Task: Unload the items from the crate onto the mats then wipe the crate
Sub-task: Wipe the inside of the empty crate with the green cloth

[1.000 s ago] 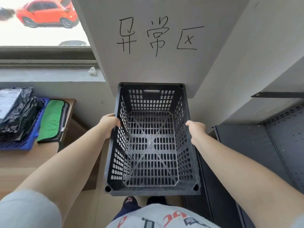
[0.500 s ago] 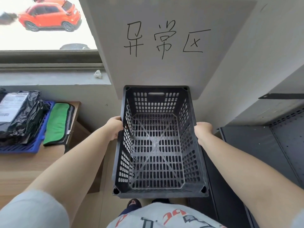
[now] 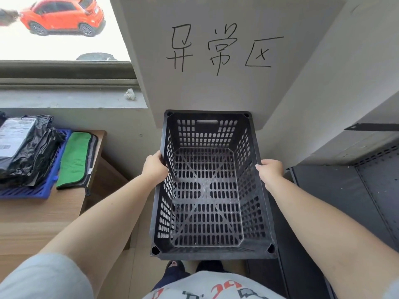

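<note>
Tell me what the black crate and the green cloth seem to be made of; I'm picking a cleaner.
Black crate: looks like rigid moulded plastic, matte, with slotted walls and floor and pale scuffs on the base. Green cloth: seemingly soft plush fabric, maybe microfibre, folded, with a grey edge; the weave is too small to tell.

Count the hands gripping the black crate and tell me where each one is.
2. The left hand grips the left long rim of the crate, about midway along it; the right hand grips the right long rim opposite. The crate is empty.
</note>
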Tool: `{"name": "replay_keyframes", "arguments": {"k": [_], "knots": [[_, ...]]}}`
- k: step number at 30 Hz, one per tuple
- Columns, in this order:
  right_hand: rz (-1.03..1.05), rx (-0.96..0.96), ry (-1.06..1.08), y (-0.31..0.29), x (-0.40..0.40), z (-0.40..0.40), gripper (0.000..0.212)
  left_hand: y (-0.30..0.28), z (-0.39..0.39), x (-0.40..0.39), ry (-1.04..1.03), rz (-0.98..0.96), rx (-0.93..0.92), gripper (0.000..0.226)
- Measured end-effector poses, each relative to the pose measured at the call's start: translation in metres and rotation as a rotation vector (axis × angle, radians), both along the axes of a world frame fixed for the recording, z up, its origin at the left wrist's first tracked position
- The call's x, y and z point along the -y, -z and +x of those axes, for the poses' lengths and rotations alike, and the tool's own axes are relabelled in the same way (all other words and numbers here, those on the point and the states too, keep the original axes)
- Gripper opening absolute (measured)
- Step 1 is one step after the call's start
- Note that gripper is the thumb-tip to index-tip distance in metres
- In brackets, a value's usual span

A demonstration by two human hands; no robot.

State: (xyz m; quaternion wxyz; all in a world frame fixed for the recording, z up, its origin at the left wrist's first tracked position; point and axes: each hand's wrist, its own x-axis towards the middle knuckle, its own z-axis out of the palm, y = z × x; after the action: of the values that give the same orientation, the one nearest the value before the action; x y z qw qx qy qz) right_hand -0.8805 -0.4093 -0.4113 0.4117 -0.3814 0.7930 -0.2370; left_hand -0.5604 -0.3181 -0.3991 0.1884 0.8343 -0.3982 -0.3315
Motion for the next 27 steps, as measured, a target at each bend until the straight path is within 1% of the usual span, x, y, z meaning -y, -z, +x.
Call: {"name": "replay_keyframes", "arguments": {"k": [2,3,4,6,7,9,11,14,16,19,23,27], "knots": [[-0.035,-0.064,-0.076,0.001,0.0,0.0,0.031,-0.001,0.001,0.0,0.026,0.028,0.043,0.032],[-0.043,-0.155,-0.172,0.002,-0.002,-0.001,0.03,0.001,0.0,-0.002,0.055,0.068,0.093,0.038],[-0.047,-0.289,-0.298,0.002,-0.006,-0.001,0.032,0.006,-0.001,-0.006,0.094,0.1,0.162,0.048],[-0.062,-0.57,-0.54,0.009,-0.019,-0.005,0.045,0.018,-0.006,-0.022,0.178,0.096,0.271,0.066],[-0.059,-0.671,-0.611,0.013,-0.029,-0.007,0.054,0.024,-0.01,-0.032,0.201,0.063,0.283,0.071],[-0.049,-0.766,-0.653,0.02,-0.052,-0.008,0.068,0.036,-0.017,-0.053,0.192,-0.015,0.25,0.077],[-0.053,-0.755,-0.643,0.027,-0.07,-0.012,0.069,0.041,-0.022,-0.067,0.153,-0.076,0.16,0.081],[-0.019,-0.557,-0.563,0.027,-0.078,-0.014,0.067,0.041,-0.025,-0.075,0.122,-0.127,0.02,0.086],[0.028,-0.442,-0.522,0.024,-0.077,-0.015,0.067,0.043,-0.024,-0.074,0.106,-0.14,-0.051,0.085],[0.033,-0.375,-0.479,0.02,-0.075,-0.021,0.062,0.042,-0.029,-0.073,0.085,-0.161,-0.104,0.082],[0.025,-0.348,-0.452,0.017,-0.072,-0.024,0.06,0.045,-0.033,-0.07,0.109,-0.181,-0.009,0.083],[0.022,-0.412,-0.496,0.026,-0.071,-0.023,0.062,0.045,-0.034,-0.066,0.181,-0.107,0.26,0.086]]}}
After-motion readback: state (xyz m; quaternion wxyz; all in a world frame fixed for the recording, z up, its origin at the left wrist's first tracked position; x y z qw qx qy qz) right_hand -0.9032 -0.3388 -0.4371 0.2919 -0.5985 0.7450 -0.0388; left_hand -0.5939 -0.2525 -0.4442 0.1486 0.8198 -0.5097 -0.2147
